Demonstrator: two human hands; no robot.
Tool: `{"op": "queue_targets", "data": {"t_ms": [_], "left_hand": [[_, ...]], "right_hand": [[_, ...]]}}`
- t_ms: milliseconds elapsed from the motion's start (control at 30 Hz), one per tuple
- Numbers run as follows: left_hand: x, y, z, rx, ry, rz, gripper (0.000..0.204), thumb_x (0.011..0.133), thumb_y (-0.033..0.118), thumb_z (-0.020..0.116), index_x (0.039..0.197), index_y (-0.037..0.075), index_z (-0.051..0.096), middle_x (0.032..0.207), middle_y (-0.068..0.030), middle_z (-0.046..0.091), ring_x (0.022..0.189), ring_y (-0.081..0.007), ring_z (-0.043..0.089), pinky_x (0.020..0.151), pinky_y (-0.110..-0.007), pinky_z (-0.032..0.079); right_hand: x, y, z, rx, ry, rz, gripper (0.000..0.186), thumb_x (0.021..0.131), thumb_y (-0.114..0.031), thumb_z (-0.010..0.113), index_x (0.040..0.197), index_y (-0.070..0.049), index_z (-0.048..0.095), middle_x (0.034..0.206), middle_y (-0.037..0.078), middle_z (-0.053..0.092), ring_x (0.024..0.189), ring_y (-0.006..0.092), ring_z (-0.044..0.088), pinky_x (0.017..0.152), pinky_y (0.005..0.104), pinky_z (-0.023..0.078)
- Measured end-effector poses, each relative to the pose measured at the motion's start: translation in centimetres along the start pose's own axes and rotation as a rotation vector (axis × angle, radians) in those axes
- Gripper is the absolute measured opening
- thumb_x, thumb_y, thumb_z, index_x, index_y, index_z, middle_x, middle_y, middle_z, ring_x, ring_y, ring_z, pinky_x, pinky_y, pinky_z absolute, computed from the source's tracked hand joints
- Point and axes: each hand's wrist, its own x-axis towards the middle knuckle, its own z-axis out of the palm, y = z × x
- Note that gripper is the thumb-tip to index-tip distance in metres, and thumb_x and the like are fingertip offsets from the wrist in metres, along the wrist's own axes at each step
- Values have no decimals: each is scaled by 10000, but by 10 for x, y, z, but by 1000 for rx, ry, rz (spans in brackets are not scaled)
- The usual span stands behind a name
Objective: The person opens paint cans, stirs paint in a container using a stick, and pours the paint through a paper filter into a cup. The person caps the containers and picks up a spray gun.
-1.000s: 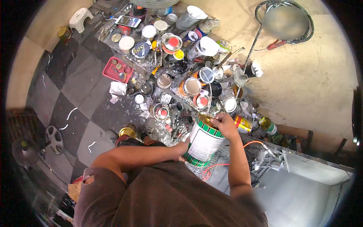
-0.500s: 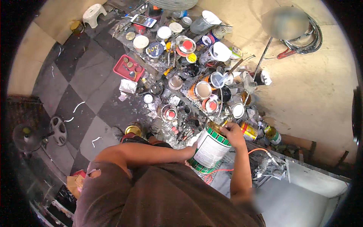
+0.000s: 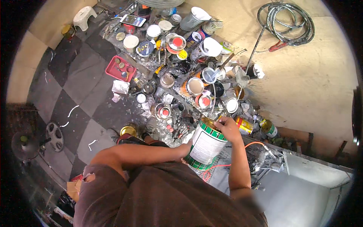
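A large white paint can with green bands [image 3: 206,145] stands tilted in front of me, its top open. My left hand [image 3: 186,146] presses against the can's left side and steadies it. My right hand [image 3: 227,128] rests on the can's upper rim with the fingers curled over the edge; what they grip there is too small to tell. Both forearms reach in from below.
Many small paint tins and lids [image 3: 189,75] crowd the floor ahead, with a red tray [image 3: 120,68], a phone [image 3: 132,19] and a white stool [image 3: 82,17]. A coiled hose [image 3: 287,22] lies on the concrete at upper right. An orange cord [image 3: 253,144] runs beside the can.
The view has shifted, so the clutter sits lower in the picture. Both hands stay on the large can, which has moved little.
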Motion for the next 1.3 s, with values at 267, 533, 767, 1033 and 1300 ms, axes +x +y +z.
{"op": "queue_targets", "data": {"t_ms": [267, 533, 767, 1033, 1300], "left_hand": [[19, -11, -6, 73, -1, 29, 929, 1006, 755, 114, 1344, 23, 575, 1093, -210, 679, 870, -333, 693, 661, -455, 599], [11, -7, -8, 115, -6, 46, 931, 1012, 743, 112, 1401, 16, 545, 1170, -235, 672, 869, -349, 697, 683, -459, 611], [5, -6, -4, 47, 11, 18, 880, 1034, 704, 115, 1456, 34, 497, 1292, -219, 646, 1006, -359, 687, 728, -468, 622], [6, -7, -7, 72, 5, 5, 855, 1042, 688, 115, 1460, 47, 497, 1319, -209, 638, 1041, -354, 678, 736, -464, 624], [-31, 17, 3, 56, -43, -25, 840, 1068, 637, 129, 1543, -4, 392, 1568, -229, 438, 1452, -401, 412, 1096, -582, 437]], "right_hand": [[4, 18, 5, 3, 1, -23, 281, 891, -235, 745, 826, 35, 701, 690, 176, 674, 622, 225, 625, 629, 397, 479], [3, 16, 7, 18, -6, -12, 285, 890, -242, 751, 817, 29, 702, 683, 170, 672, 612, 228, 620, 622, 396, 477], [1, 15, 8, 29, -1, -5, 297, 891, -250, 752, 822, 34, 699, 683, 173, 665, 613, 250, 606, 631, 411, 477], [-2, 13, 10, 24, 13, 36, 303, 893, -251, 747, 827, 38, 687, 683, 176, 656, 628, 250, 611, 638, 412, 476], [-3, 15, 10, 7, 12, 36, 296, 898, -252, 737, 832, 34, 698, 695, 185, 667, 639, 262, 627, 645, 415, 481]]}}
